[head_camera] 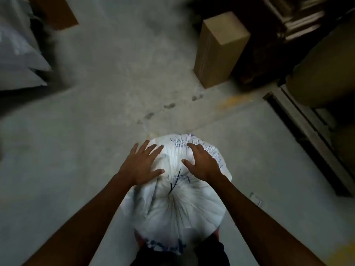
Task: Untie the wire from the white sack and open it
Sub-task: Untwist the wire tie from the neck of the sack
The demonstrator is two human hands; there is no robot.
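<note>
A full white sack (178,212) stands on the concrete floor just in front of me, its mouth gathered and bound with a thin dark wire (173,184) whose ends stick up. Blue handwriting runs along the folded flap above the tie. My left hand (143,164) lies flat on the left side of the flap with fingers spread. My right hand (203,163) rests on the right side of the flap, fingers spread and slightly curled. Neither hand touches the wire, which lies between and just below them.
A tall cardboard box (219,50) stands on the floor at the upper right beside dark shelving and large brown rolls (326,73). Pale sacks (17,54) are stacked at the upper left. A pallet edge (307,143) runs along the right. Grey concrete floor (96,121) surrounds the sack.
</note>
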